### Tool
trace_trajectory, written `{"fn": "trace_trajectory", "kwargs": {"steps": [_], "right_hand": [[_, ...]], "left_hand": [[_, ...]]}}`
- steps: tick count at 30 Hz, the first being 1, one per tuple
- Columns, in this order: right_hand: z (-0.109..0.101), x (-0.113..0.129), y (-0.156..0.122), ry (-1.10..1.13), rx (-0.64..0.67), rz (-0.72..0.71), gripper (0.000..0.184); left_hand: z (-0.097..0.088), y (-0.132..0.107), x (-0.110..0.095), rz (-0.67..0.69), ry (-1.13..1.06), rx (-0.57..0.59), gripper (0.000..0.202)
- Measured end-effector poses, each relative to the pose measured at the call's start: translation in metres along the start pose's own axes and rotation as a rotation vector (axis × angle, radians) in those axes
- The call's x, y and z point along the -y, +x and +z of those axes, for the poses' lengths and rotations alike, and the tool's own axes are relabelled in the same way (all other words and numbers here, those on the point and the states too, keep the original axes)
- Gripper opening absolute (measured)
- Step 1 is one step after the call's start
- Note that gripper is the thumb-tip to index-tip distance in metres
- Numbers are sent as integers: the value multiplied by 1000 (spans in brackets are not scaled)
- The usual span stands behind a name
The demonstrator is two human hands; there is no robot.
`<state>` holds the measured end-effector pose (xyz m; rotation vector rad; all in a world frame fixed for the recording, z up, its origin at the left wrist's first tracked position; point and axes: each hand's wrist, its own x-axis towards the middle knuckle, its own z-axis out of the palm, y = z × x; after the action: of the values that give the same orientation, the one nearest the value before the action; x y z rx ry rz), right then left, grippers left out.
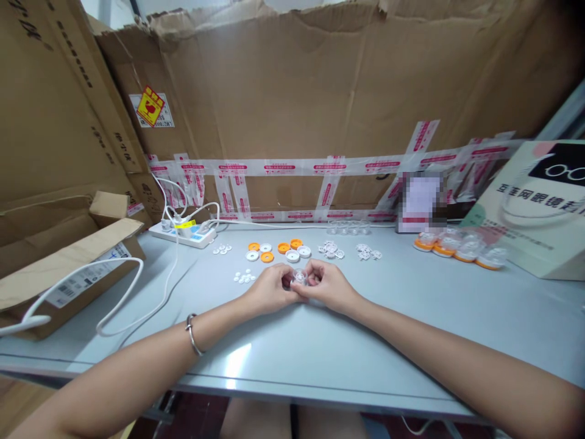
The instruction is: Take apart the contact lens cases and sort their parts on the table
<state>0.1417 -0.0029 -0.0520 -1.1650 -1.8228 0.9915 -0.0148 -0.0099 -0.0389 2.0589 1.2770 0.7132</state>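
Near the middle of the table, my left hand [273, 285] and my right hand [333, 285] close around one small clear plastic case [299, 277]. A white part shows inside it, though its details are too small to tell. Just beyond my fingers lie orange round caps [284, 247] and white round caps [292, 256] in two clusters. Small white discs [244, 277] are spread to the left of my left hand. Past my right hand are piles of white cut-out pieces [331, 249], with more white pieces [367, 252] farther right.
Clear domes on orange and white bases [457, 247] stand in a group at the right, by a printed bag [534, 207]. Clear cups [348, 228] line the back. A power strip [183, 233], white cable [137, 268] and open cardboard box [59, 262] occupy the left.
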Motion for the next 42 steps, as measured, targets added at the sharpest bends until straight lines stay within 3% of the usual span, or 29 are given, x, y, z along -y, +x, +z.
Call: {"fn": "trace_trajectory", "kwargs": {"steps": [14, 18, 23, 28, 31, 34, 39, 42], "right_hand": [[-8, 4, -4, -60, 137, -129, 20], [-7, 6, -4, -114, 96, -146, 23], [0, 7, -3, -196, -13, -60, 37], [-5, 14, -1, -209, 97, -83, 24], [-17, 20, 1, -278, 252, -227, 12], [-25, 24, 1, -332, 340, -354, 16], [-16, 23, 1, -493, 125, -97, 31], [-11, 25, 0, -503, 178, -134, 21]], "left_hand": [[-5, 1, 5, -25, -180, 88, 23], [-2, 1, 6, 0, -122, 42, 23], [1, 1, 6, -39, -80, 6, 33], [1, 2, 7, -58, -115, 33, 29], [0, 2, 8, -27, -168, 70, 26], [-1, 2, 7, 15, -213, 115, 23], [-1, 2, 7, -59, -161, 72, 31], [0, 3, 8, -63, -160, 81, 31]]}}
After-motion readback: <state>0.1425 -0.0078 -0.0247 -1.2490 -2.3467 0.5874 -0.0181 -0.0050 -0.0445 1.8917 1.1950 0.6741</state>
